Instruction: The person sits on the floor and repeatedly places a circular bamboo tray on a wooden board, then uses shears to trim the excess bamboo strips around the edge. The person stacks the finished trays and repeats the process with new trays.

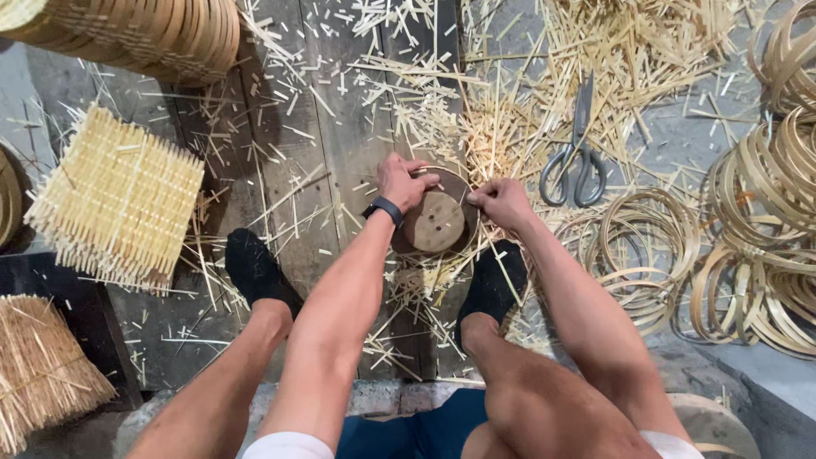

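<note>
Down on the floor between the person's feet sits a round wooden disc (435,223), a dark block with a paler circular face, and both hands are on it. The left hand (402,181) has its fingers curled over the top-left rim, gripping the edge, with a black wristband (384,208) just behind it. The right hand (501,201) is pinched shut at the disc's right edge, thumb and fingers together, probably on a thin strip, though it's too small to tell what exactly.

The floor is rough grey concrete with dark wooden planks (314,170) running down the middle, and it's totally littered with pale bamboo slivers and offcuts (501,93). A pair of metal scissors (576,166) lies just beyond the right hand. Off to the right there are piles of bamboo hoops (765,246), loose rings overlapping each other. To the left lies a square woven bamboo mat (115,195) with bristly edges, a bundle of thin sticks (38,365) below it, and a stack of round woven baskets (144,34) in the top corner. Black socks (255,268) are on both feet.
</note>
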